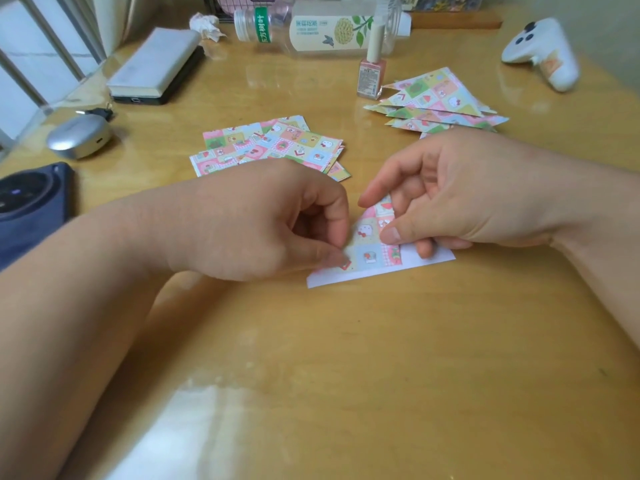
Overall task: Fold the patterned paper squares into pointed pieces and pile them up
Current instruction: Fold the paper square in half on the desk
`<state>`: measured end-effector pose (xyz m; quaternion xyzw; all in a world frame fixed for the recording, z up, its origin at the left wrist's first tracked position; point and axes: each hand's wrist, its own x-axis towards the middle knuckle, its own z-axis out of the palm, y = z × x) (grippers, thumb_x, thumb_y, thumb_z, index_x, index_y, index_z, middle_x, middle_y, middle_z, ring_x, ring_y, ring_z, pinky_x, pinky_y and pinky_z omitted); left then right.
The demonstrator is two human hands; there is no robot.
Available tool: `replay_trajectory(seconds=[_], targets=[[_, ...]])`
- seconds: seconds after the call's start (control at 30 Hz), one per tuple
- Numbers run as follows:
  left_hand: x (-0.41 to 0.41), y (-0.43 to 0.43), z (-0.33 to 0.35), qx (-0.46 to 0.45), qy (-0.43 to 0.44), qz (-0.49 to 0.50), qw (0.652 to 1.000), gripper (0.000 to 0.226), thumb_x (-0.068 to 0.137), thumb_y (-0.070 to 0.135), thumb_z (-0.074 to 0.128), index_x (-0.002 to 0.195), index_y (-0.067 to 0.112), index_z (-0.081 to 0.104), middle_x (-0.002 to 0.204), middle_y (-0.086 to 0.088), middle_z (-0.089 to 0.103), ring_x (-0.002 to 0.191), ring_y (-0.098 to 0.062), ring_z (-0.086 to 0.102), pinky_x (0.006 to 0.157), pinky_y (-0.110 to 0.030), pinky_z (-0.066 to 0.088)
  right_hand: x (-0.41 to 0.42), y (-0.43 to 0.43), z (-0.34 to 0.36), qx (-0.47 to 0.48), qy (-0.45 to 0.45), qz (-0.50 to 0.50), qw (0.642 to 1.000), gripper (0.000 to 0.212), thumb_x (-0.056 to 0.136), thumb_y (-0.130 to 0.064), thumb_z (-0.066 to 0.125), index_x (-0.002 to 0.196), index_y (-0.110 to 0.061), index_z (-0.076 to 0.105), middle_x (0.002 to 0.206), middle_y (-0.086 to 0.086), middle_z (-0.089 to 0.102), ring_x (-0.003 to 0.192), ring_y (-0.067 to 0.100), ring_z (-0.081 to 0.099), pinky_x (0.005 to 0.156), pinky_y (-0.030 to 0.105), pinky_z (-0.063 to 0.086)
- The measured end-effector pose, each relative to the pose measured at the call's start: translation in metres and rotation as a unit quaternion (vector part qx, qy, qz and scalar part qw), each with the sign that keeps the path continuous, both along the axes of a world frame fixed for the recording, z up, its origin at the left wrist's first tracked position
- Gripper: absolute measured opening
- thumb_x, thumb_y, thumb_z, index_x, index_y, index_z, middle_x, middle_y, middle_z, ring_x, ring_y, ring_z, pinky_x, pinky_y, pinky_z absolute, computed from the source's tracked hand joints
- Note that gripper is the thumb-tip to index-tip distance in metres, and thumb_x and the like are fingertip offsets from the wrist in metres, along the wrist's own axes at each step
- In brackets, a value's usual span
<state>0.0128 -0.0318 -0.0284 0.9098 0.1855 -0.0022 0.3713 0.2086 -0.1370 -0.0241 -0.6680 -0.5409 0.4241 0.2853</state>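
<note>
On the glossy table (346, 358) lies a half-folded paper square (372, 251), left hand (263, 220) pinching its lower corner, right hand (460, 195) pinching the flap. Thin, light, probably slippery: hold it by corners.

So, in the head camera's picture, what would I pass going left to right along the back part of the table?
Silver rounded case → flat white-topped block → clear plastic bottle lying on its side → white game controller.
</note>
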Motion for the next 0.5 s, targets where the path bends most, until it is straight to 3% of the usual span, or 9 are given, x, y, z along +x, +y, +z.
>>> replay_trajectory(seconds=[0.17,0.33,0.5], targets=[[-0.0005,0.0022,0.0028,-0.006,0.007,0.005,1.0,0.012,0.079,0.029,0.081,0.077,0.024,0.071,0.062,0.012,0.065,0.05,-0.001,0.052,0.051,-0.009,0.038,0.0029,-0.0005,-0.0003,0.003,-0.013,0.018,1.0,0.034,0.077,0.006,0.079,0.103,-0.015,0.07,0.073,0.015,0.061,0.047,0.019,0.06,0.036,0.021,0.039],[-0.0003,0.0031,0.0042,0.0,0.023,0.01,1.0,0.015,0.074,0.033,0.084,0.076,0.025,0.073,0.061,0.016,0.065,0.052,0.0,0.053,0.052,-0.009,0.039,0.0055,0.0,-0.0012,0.005,-0.024,0.038,0.999,0.037,0.079,0.006,0.076,0.107,-0.016,0.068,0.061,0.0,0.058,0.039,0.015,0.055,0.035,0.021,0.038],[-0.0018,0.0047,0.0066,0.017,0.036,0.006,0.999,0.016,0.069,0.04,0.084,0.075,0.027,0.075,0.062,0.018,0.067,0.054,0.001,0.056,0.054,-0.008,0.039,0.006,0.0003,-0.001,0.01,-0.042,0.049,0.998,0.036,0.079,0.003,0.078,0.106,-0.02,0.07,0.064,0.003,0.06,0.041,0.019,0.055,0.036,0.021,0.038]])
